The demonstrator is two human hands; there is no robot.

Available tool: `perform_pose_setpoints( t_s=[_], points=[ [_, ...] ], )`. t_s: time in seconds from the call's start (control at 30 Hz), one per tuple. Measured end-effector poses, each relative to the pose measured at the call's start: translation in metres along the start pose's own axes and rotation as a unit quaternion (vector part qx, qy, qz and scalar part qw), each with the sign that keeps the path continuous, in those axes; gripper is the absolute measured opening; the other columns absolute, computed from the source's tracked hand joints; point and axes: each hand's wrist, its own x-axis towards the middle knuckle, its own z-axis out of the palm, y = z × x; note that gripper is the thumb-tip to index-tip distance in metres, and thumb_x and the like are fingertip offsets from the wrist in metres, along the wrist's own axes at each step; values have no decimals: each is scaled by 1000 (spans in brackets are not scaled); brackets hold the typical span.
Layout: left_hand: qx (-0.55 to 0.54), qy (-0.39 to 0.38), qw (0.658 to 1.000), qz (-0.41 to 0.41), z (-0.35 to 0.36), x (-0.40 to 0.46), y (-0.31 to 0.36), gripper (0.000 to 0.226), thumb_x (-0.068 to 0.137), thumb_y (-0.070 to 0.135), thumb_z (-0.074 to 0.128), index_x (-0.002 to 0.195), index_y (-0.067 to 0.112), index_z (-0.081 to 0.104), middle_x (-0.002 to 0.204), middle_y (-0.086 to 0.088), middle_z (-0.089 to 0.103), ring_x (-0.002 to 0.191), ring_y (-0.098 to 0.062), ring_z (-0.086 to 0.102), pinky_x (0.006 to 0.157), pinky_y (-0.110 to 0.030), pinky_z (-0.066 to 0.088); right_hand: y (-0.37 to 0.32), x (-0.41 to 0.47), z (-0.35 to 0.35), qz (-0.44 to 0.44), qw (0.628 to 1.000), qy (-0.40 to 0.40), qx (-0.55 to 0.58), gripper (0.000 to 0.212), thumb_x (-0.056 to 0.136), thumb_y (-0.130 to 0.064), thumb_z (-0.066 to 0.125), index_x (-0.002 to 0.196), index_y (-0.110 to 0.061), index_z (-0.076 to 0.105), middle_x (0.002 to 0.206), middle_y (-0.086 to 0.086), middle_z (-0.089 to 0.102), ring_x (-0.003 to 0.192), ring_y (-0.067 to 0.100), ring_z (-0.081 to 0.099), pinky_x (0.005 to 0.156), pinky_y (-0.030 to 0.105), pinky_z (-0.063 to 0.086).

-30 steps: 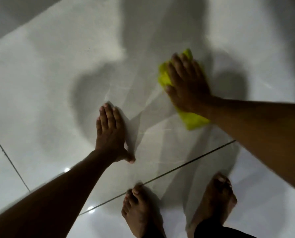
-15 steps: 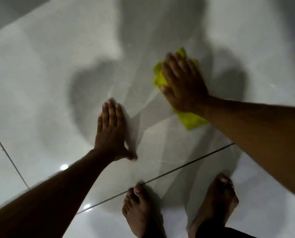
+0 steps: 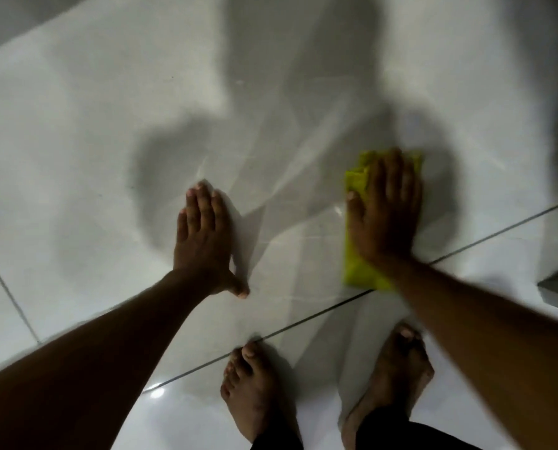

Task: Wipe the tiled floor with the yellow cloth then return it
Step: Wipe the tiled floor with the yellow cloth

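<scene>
**While cloth sits under right palm: wipe mid-stroke, return not started**

- Right hand (image 3: 384, 209) spread flat, palm down, pressing yellow cloth (image 3: 355, 271) onto tiled floor (image 3: 76, 141). Fingers extended, not curled round the fabric; pinning it, not gripping.
- Cloth folded into a strip. Long axis roughly along the hand and forearm line: far end showing past the fingertips, near end sticking out beside the wrist, touching the grout line (image 3: 303, 323).
- Left hand (image 3: 204, 241) also flat and open on the tile, holding nothing, looks like a brace. Well apart from cloth, off to its left.
- Bare feet (image 3: 254, 391) just on the near side of the grout line, right foot almost directly below the cloth's near end.
- Blur on right hand and cloth, so exact cloth edges uncertain.

Judgement:
- Key relation: cloth directly beneath right hand, axis aligned with that arm. Any next stroke belongs to the right; left too far over to help.
- Sideways sweeps would put the strip's full long edge to work; push-pull along the arm covers only a narrow lane.
- Lifting it for the return needs fingers to close and gather it first. Return spot not visible.
</scene>
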Motion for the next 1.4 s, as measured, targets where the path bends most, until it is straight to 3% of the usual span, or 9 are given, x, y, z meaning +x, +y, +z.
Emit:
perform_pose_setpoints(
  t_s=[0.1,0.2,0.27,0.4,0.53,0.8,0.93,1.1,1.4],
  points=[
    [11,-14,999,-27,-4,2,10,183,20,67,87,140,-4,-31,151,-32,-33,140,-45,-30,116,-51,-13,-72,-62,-4,116,989,-56,76,70,95,-48,41,153,-11,30,162,17,26,151,39,20,120,56,22],
    [20,-23,999,-26,-6,0,13,182,21,67,87,140,-4,-31,150,-33,-33,140,-45,-31,117,-52,-12,-56,-88,4,-450,880,-139,58,71,95,-45,44,155,-14,22,165,13,20,154,33,10,123,55,12],
    [19,-21,999,-23,-7,-1,11,183,20,67,87,142,-3,-29,151,-32,-32,141,-44,-30,118,-53,-10,-9,-53,4,-602,787,-129,37,67,97,-45,41,155,-17,24,165,11,21,153,31,14,124,55,12],
    [16,-31,999,-24,-8,-2,11,184,18,66,88,141,-2,-31,151,-31,-34,140,-43,-32,116,-52,-10,35,-34,3,-104,992,-54,41,72,95,-52,41,154,-12,29,161,18,29,148,39,26,122,55,19],
    [7,-43,998,-48,-12,0,19,184,20,58,92,140,-4,-32,148,-33,-37,138,-45,-33,116,-52,-11,-3,-43,-8,351,933,-33,71,75,97,-56,30,155,-9,22,164,19,20,151,39,15,121,54,19],
    [-12,-27,999,-37,-10,1,15,183,18,57,93,140,-5,-29,150,-33,-34,140,-46,-31,115,-50,-13,-58,-4,-12,328,940,-48,78,74,96,-52,34,156,-11,22,165,15,16,153,36,12,121,55,17],
    [-14,-22,999,-20,-6,3,8,184,17,62,90,142,-3,-28,151,-30,-35,140,-42,-33,116,-48,-12,-111,2,-2,-76,993,-41,75,69,93,-48,43,153,-15,31,162,15,28,151,38,21,120,55,16],
    [-3,-41,999,-20,-12,-1,10,181,24,67,87,136,-5,-37,146,-31,-41,138,-45,-35,119,-50,-10,-3,31,-6,-539,835,-106,5,67,97,-53,42,154,-21,30,164,9,24,153,32,15,122,54,18],
    [-17,-31,999,-20,-9,2,8,184,20,66,88,134,-1,-41,140,-26,-48,135,-44,-39,114,-48,-16,-84,92,-13,0,997,-44,58,70,93,-53,33,155,-20,26,164,13,22,152,37,17,119,56,19]
  ],
)
